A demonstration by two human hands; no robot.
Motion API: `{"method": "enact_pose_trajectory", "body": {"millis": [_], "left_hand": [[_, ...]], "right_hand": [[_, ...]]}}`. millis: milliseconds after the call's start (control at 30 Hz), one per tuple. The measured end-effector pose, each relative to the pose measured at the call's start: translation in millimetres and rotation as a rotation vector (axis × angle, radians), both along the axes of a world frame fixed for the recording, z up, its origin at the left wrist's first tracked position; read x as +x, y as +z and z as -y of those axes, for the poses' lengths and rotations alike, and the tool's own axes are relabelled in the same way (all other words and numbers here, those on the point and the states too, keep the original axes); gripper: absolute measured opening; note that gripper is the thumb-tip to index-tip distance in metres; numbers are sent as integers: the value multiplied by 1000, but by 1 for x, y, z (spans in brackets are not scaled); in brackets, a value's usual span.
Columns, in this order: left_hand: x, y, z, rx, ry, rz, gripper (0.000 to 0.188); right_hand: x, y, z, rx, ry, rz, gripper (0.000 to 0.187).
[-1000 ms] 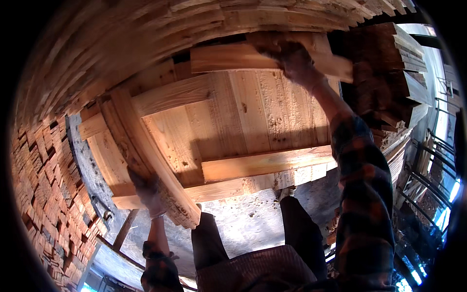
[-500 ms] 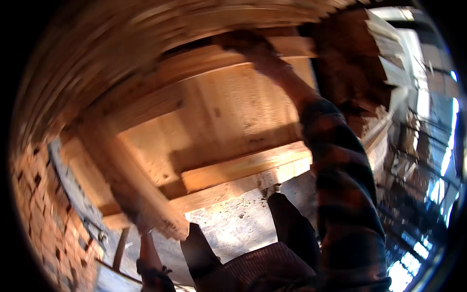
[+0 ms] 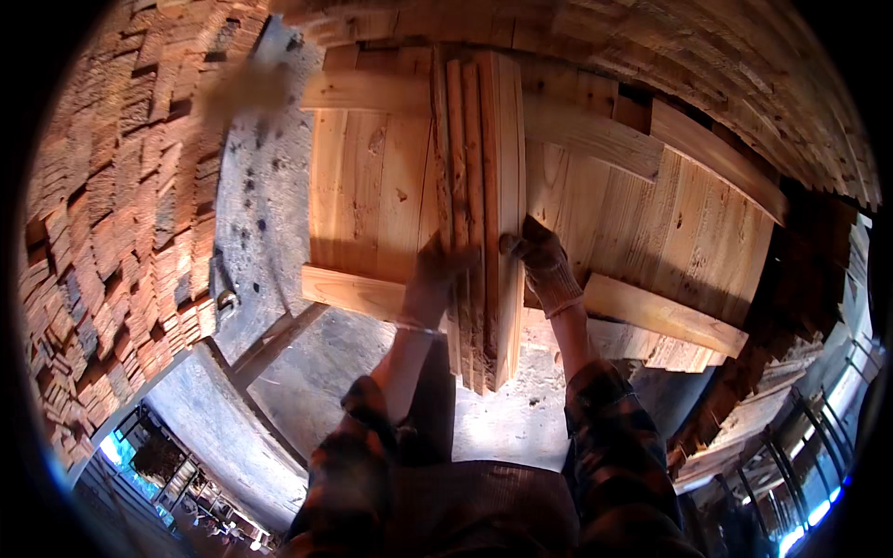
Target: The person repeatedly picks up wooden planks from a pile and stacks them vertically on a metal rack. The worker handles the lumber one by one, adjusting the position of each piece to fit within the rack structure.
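A narrow bundle of wooden boards [image 3: 505, 186] stands between my hands, its edges upward and its length running from near to far. My left hand [image 3: 441, 270] is closed against the bundle's left side, fingers over the edges. On the right side my right hand [image 3: 544, 260], in what looks like a knitted glove, presses with its thumb on the boards; its other fingers are partly hidden. Beneath the bundle lies a plank surface [image 3: 367, 186], with wooden strips [image 3: 665, 312] fixed or lying across it; which of these I cannot tell.
Stacked rough-ended wood pieces [image 3: 121, 214] rise on the left. More wood is layered along the far side [image 3: 726, 65] and at the right [image 3: 744, 428]. A grey, spotted surface [image 3: 256, 186] runs beside the left stack, and pale floor shows near my legs.
My left hand has come from a board at the lower left, and my right hand from the far edge of the planks; both now grip the central bundle. My view has turned.
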State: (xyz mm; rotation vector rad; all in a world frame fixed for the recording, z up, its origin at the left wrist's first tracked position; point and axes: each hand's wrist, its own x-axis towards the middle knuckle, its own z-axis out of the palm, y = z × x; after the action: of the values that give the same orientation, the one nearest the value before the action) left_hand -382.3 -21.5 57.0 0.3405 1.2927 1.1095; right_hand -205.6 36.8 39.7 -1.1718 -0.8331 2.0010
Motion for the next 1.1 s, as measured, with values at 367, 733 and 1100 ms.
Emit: {"method": "enact_pose_trajectory", "body": {"millis": [367,733,1100], "left_hand": [[-75,50,0,-192,83,-520,11],[-191,-40,52,21,319,205,26],[-152,-27,28,-107,84,-466,52]], "right_hand": [[19,10,2,-3,-142,474,44],[-60,66,15,259,190,1290,105],[-43,45,41,-94,-179,206,99]]}}
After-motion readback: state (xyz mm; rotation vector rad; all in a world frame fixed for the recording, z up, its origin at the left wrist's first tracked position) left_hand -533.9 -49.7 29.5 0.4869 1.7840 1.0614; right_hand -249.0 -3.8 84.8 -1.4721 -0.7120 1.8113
